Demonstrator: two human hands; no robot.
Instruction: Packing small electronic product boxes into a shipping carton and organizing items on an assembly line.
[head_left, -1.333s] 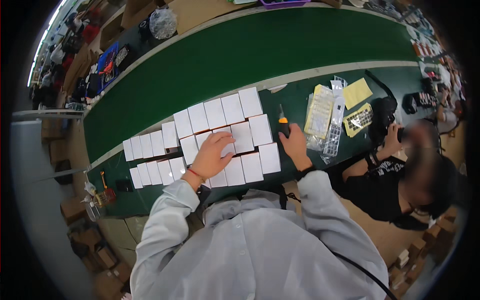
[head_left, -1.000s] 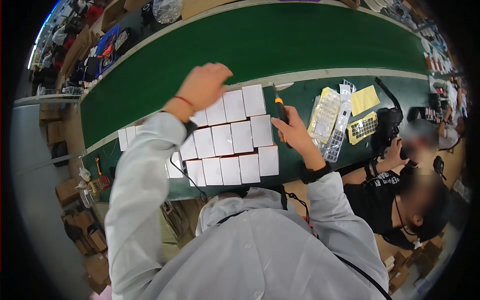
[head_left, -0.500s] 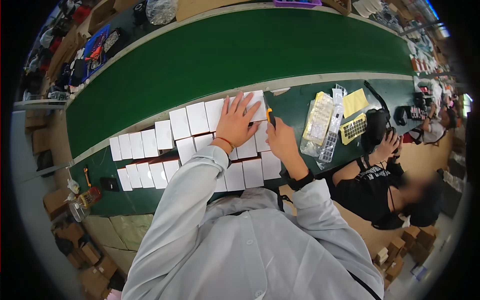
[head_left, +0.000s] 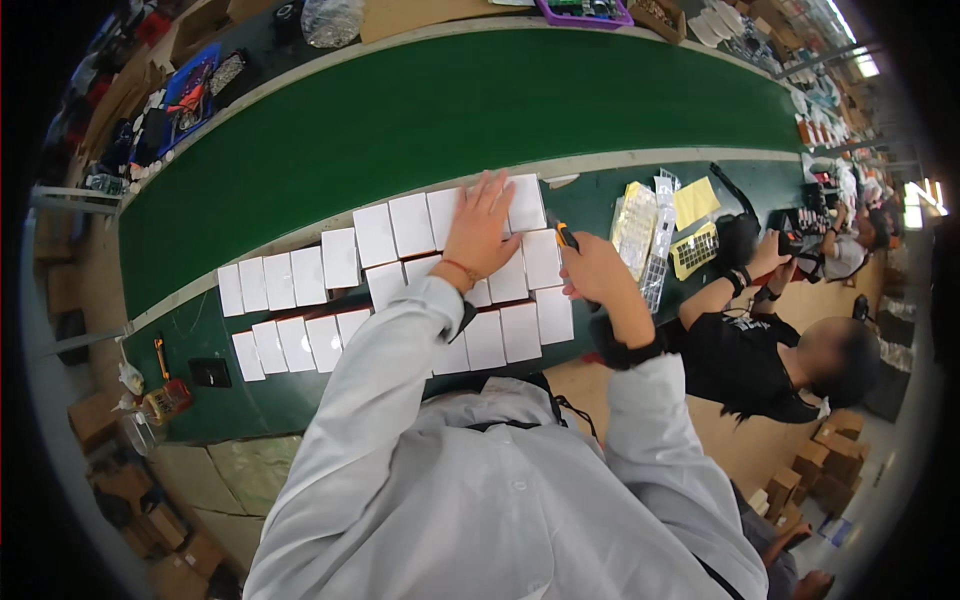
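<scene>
Rows of small white boxes [head_left: 411,225] stand close together on the green tabletop in front of me. My left hand [head_left: 480,232] lies flat on the boxes toward the right end of the block, fingers stretched out and slightly apart. In my right hand [head_left: 597,268] is an orange and black utility knife [head_left: 567,237], pointing up and away from me. The knife is just right of the last white box [head_left: 543,257] in the middle row. Whether its tip touches anything is hard to tell.
Right of my hands lie yellow-and-clear plastic packs [head_left: 636,230] and a sheet of black squares [head_left: 695,250]. Beyond them a co-worker [head_left: 745,350] in black leans at the table. At the far left are an orange tool [head_left: 160,356] and a dark flat object [head_left: 210,372].
My right hand has moved right with the utility knife, away from the box edge it was against. My left hand stays on the boxes. The co-worker's arms have shifted, and the whole view has turned slightly.
</scene>
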